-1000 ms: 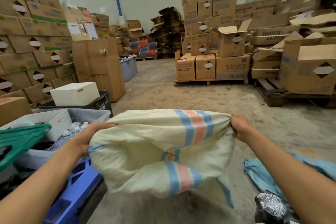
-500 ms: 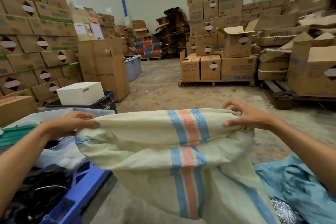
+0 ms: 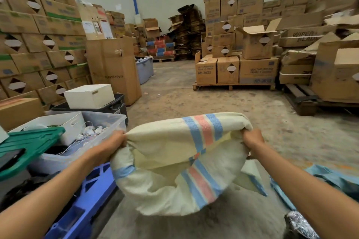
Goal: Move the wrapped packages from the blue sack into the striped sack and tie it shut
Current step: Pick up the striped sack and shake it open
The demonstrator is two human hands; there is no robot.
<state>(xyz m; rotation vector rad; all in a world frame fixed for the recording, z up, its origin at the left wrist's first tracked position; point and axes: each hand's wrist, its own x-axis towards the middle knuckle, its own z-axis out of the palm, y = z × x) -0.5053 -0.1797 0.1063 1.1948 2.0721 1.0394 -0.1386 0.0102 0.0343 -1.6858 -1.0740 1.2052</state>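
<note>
Since half a second ago the striped sack is bunched shorter. Its rim is gripped by the curled fingers of the left hand and right hand. The mouth is being opened; next, a wrapped package, lying below the right fingers on the blue sack, must be fetched.

Bins left — bare floor ahead

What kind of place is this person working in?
Most likely a warehouse or stockroom. Stacked cardboard cartons line the walls, more boxes sit on a wooden pallet on a bare concrete floor, and plastic storage bins stand nearby.
</note>
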